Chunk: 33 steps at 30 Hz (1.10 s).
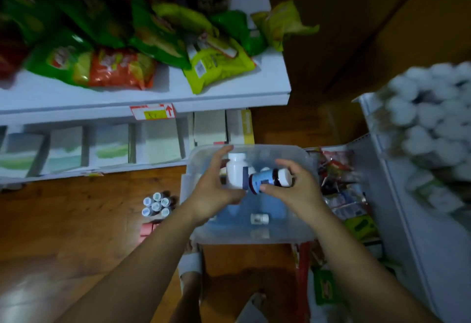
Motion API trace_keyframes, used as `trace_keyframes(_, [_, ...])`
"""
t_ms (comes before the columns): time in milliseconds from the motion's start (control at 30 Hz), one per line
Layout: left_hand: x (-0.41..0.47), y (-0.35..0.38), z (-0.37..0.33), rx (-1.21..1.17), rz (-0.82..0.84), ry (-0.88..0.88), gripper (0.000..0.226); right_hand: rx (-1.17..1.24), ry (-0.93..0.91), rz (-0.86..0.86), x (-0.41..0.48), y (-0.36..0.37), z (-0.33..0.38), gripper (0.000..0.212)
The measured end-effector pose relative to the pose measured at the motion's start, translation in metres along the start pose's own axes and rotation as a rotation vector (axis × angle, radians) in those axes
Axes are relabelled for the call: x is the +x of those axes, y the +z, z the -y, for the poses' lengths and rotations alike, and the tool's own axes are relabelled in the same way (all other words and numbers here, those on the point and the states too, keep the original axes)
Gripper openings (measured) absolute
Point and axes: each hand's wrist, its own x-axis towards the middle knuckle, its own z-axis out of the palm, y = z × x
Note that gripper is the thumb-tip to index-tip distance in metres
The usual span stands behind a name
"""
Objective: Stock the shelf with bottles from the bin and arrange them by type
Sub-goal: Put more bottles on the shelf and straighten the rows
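Over the clear plastic bin, near the middle of the scene, both hands meet. The left hand grips a white bottle, fingers curled over its far side and thumb on its near side, and holds it roughly upright. The right hand holds a blue-labelled bottle on its side, white cap pointing right, with the thumb pressed on the label and the fingers arched over the top. The two bottles are just beside each other; I cannot tell whether they touch. One small bottle lies on its side on the bin's floor, nearer than the hands. To the left of the bin, a cluster of white-capped bottles stands on the wooden floor. Farther left, a white shelf carries green and orange snack bags, with pale boxes on the level below it.
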Motion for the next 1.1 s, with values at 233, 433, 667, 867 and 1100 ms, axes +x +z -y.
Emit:
trace_keyframes(233, [-0.098, -0.007, -0.162, -0.475, 0.185, 0.182, 0.077, 0.534, -0.256, -0.017, -0.113, -0.079, 0.163, 0.062])
trace_keyframes(433, [-0.187, 0.024, -0.285, -0.621, 0.183, 0.269, 0.062, 0.875, -0.388, 0.081, -0.223, -0.136, 0.266, 0.071])
trace_keyframes(667, [-0.256, 0.064, -0.357, -0.546, 0.303, 0.391, 0.043, 0.900, -0.432, -0.129, -0.321, -0.180, 0.296, 0.043])
trace_keyframes(867, [-0.281, 0.089, -0.383, -0.549, 0.432, 0.359, 0.039, 0.967, -0.444, -0.305, -0.366, -0.200, 0.289, 0.044])
trace_keyframes(1100, [-0.286, 0.103, -0.387, -0.467, 0.649, 0.290, 0.037, 0.938, -0.432, -0.588, -0.393, -0.192, 0.288, 0.038])
